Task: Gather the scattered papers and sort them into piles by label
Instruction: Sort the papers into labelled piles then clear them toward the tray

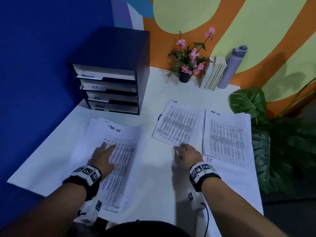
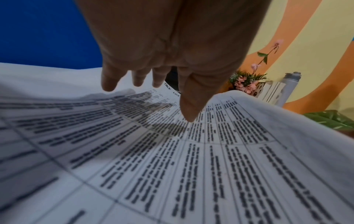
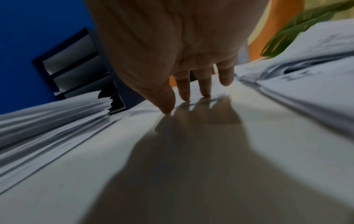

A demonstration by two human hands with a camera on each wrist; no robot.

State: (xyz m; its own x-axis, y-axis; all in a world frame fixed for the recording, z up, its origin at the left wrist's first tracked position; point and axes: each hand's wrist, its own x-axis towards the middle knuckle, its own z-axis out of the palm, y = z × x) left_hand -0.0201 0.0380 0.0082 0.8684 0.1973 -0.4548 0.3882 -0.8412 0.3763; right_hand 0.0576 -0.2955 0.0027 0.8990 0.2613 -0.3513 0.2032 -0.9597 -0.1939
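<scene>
A thick stack of printed papers (image 1: 119,161) lies at the front left of the white table, its top sheet hand-labelled "Task list". My left hand (image 1: 102,156) rests flat on that sheet with straight fingers (image 2: 186,109). An "H.R." sheet (image 1: 177,124) lies tilted mid-table. Right of it lies a second "Task list" sheet (image 1: 225,137), over an "I.T." sheet (image 1: 220,164). My right hand (image 1: 185,154) is at the near edge of the H.R. sheet, its fingertips (image 3: 184,97) touching the table (image 3: 191,166), holding nothing.
A dark sorter (image 1: 109,79) with trays labelled Tasklist, I.T., H.R. and Admin stands at the back left. A flower pot (image 1: 185,76), books (image 1: 213,74) and a grey bottle (image 1: 230,67) line the back wall. A large leafy plant (image 1: 277,142) crowds the right table edge.
</scene>
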